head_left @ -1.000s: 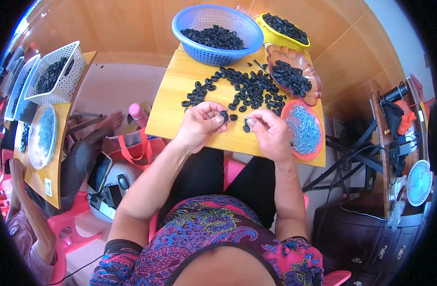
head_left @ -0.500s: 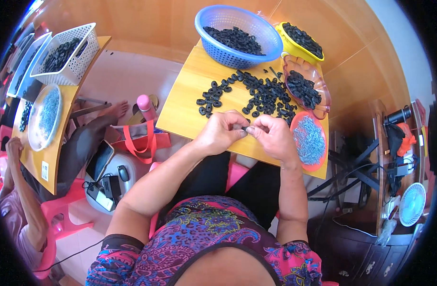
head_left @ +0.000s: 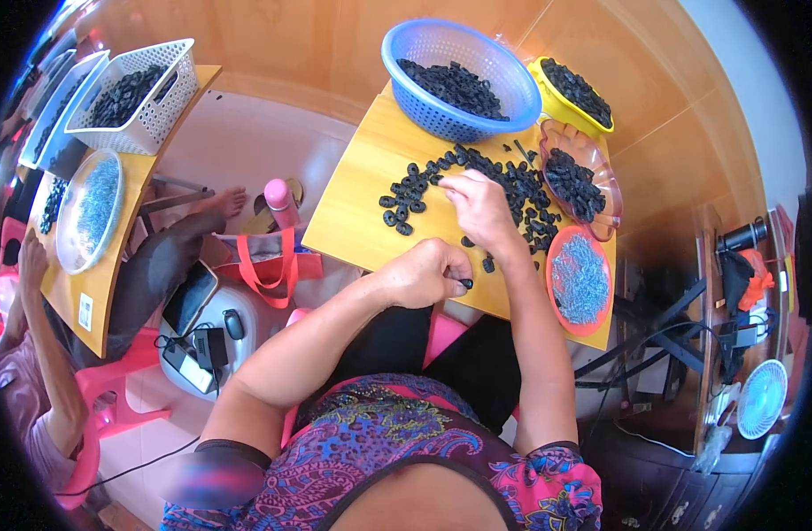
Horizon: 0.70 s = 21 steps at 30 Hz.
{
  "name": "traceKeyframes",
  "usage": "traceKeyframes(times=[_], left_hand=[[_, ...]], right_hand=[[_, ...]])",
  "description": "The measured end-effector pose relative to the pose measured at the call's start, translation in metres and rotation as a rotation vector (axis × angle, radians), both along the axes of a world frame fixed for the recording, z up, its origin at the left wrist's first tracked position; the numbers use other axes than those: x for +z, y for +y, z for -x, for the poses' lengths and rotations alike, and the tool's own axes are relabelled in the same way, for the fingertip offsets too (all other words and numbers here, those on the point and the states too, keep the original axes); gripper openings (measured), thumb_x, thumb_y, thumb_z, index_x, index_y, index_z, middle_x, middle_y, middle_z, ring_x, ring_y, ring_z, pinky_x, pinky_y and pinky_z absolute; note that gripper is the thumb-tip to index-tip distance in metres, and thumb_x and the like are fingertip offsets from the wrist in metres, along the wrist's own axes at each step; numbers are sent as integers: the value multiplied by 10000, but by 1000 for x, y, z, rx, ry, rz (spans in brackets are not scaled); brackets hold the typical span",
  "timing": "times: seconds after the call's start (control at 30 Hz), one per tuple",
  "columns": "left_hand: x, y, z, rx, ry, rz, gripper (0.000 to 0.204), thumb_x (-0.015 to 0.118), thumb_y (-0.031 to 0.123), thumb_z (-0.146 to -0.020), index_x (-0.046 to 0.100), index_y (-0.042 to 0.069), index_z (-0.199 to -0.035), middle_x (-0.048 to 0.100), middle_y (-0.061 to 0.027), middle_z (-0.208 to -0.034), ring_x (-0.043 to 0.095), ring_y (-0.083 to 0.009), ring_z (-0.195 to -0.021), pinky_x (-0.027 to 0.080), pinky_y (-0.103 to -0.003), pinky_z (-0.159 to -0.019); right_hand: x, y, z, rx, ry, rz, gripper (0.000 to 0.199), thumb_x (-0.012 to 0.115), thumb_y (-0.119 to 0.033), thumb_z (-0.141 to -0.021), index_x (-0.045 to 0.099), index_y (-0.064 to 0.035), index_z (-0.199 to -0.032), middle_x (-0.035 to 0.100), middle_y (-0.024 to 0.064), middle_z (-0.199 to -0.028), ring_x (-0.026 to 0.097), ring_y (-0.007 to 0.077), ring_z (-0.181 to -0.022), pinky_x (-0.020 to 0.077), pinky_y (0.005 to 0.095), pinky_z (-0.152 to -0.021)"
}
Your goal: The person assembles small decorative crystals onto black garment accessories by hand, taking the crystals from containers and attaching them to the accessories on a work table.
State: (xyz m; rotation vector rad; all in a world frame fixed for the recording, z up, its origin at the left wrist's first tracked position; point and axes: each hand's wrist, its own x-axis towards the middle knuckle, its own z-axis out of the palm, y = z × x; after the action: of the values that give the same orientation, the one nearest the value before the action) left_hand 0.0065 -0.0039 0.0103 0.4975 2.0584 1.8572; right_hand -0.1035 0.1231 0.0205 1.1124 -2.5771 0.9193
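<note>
"Black pieces (head_left: 523,184) lie scattered over the tabletop (head_left: 353,212). Is one held?"

"Yes. The left hand (head_left: 428,273) has one black piece (head_left: 466,283) by the front edge, its grip pinching it between thumb and curled fingers, probably to keep it steady near the body."

"And the right hand (head_left: 481,208)?"

"Its fingertips reach in beside the scattered ones; I can't tell whether that grip has anything."

"Why this layout?"

"Short reaches, I'd guess: silvery bits (head_left: 579,279) on an orange-red plate (head_left: 585,328) at the right, with a ribbed dish (head_left: 561,134), yellow tub (head_left: 556,104) and blue basket (head_left: 424,106) of stock further back."

"The room?"

"Smooth, wood-coloured top, tan wall (head_left: 309,53) behind. Well apart on the left, a seated person (head_left: 47,416) is at another table (head_left: 65,292); a pink bottle (head_left: 280,199) stands between. A fan (head_left: 763,400) is far right."
</note>
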Motion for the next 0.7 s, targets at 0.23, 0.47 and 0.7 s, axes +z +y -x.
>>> traceKeyframes(times=[0.23, 0.47, 0.7], left_hand=[[3, -6, 1, 39, -4, -26, 87, 651, -14, -739, 621, -26, -820, 581, -30, -668, 540, -99, -635, 452, -262, -604], [4, -7, 2, 71, 26, -7, 82, 651, -18, -762, 621, -25, -839, 571, 4, -690, 523, -65, -657, 441, -232, -623], [-10, -6, 10, 214, -209, -353, 76, 597, -24, -811, 620, -31, -882, 612, -40, -722, 556, -90, -649, 446, -236, -600]], right_hand=[[-17, -32, 31, 36, 77, -224, 171, 602, -33, -756, 691, -88, -891, 564, 151, -841, 538, 318, -874, 451, 389, -792], [-16, -34, 32, 52, 73, -273, 80, 635, -48, -726, 663, -59, -799, 565, 149, -824, 538, 325, -887, 447, 401, -800], [-2, -5, 5, -85, -332, 202, 113, 624, -2, -778, 547, 1, -860, 594, 75, -749, 591, 159, -639, 464, 260, -561]])
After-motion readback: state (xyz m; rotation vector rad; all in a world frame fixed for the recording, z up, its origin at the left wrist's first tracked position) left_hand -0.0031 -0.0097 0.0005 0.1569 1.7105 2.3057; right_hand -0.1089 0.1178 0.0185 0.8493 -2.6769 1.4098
